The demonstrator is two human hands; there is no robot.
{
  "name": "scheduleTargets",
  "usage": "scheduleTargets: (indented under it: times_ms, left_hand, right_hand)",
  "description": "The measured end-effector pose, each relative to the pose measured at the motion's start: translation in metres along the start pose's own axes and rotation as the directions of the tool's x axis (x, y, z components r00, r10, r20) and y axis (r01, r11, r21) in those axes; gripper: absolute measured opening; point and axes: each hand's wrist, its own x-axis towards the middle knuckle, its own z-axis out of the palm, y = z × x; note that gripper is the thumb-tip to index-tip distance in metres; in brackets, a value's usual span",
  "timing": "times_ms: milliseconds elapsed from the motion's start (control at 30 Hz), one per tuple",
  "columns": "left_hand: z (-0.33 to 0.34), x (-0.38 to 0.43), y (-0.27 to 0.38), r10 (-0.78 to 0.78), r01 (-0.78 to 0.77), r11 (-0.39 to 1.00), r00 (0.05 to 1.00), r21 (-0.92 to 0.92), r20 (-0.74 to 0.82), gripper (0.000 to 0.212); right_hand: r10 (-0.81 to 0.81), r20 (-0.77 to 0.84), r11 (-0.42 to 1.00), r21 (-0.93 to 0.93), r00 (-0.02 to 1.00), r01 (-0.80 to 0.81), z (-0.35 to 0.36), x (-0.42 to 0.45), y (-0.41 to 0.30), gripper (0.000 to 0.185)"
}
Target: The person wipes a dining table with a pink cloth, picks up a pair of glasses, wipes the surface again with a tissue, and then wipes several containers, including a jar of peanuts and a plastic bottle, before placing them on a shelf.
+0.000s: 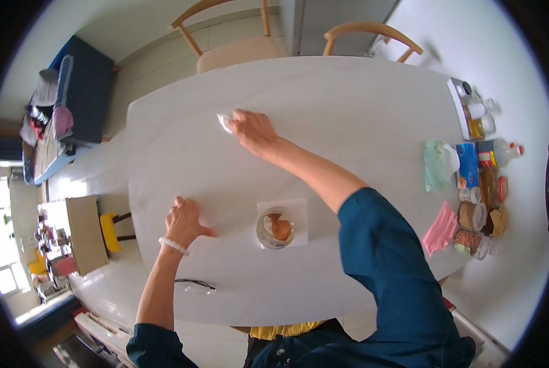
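My right hand point(255, 132) is stretched toward the far side of a white table point(348, 115), gripping a crumpled white tissue point(224, 123) against its surface. At the near left, my left hand point(183, 218) rests on the tabletop with the thumb spread and nothing visible in it; a pale bead bracelet point(173, 246) circles that wrist. Between my arms stands a round bowl point(263, 237) with something brown point(282, 228) inside, which I cannot identify. It sits on a white square sheet point(302, 211). A pair of dark-framed glasses point(196, 283) lies beside my left forearm.
Along the right edge stand a tissue pack point(435, 165), a blue packet point(467, 165), a pink cloth point(441, 228), several jars point(472, 216) and a bottle point(497, 153). A white tray point(458, 108) holds condiment containers. Two wooden chairs point(237, 48) face the far edge.
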Motion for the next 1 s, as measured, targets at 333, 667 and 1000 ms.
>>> scheduleTargets:
  times_ms: [333, 667, 1000]
  left_hand:
    - [-0.007, -0.002, 0.004, -0.044, 0.045, 0.997, 0.999, -0.062, 0.018, 0.074]
    - [-0.003, -0.004, 0.000, -0.067, 0.068, 0.996, 0.997, -0.056, 0.034, 0.076]
    - [0.003, -0.002, -0.005, -0.054, 0.055, 0.998, 0.997, -0.014, 0.054, 0.081]
  right_hand:
    - [-0.133, 0.019, 0.890, -0.437, 0.991, 0.128, 0.026, 0.002, 0.009, 0.047]
    - [-0.013, 0.169, 0.978, -0.205, 0.985, 0.048, 0.009, 0.022, -0.003, 0.084]
    - [0.461, -0.384, 0.755, -0.303, 0.800, -0.581, -0.107, -0.032, 0.219, 0.066]
